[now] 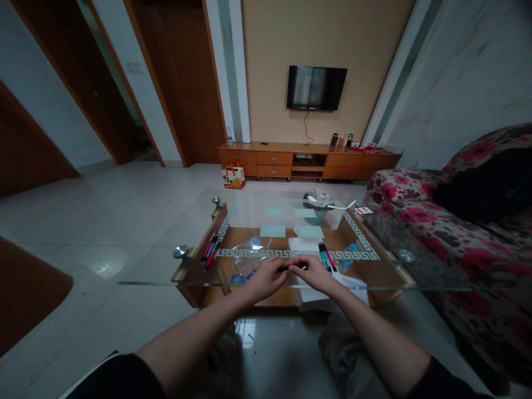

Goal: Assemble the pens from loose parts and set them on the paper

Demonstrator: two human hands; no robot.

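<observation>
Over the near edge of the glass coffee table (149,266), my two hands meet at the middle. My left hand (266,275) is closed on one end of a slim dark pen (283,269). The fingers of my right hand (310,271) pinch its other end, and much of the pen is hidden by the fingers. Left of my hands lies a bundle of red, black and blue pens (210,250). Another group of pens (327,256) lies just beyond my right hand. A clear plastic bag (248,250) is behind my left hand.
Below the glass is a wooden shelf (241,235) with white boxes or papers (310,299) and a blue-and-white packet (238,280). A filled waste basket (318,213) stands beyond. A flowered sofa (432,221) is on the right, and a carrier bag (233,176) stands by the TV cabinet (274,160).
</observation>
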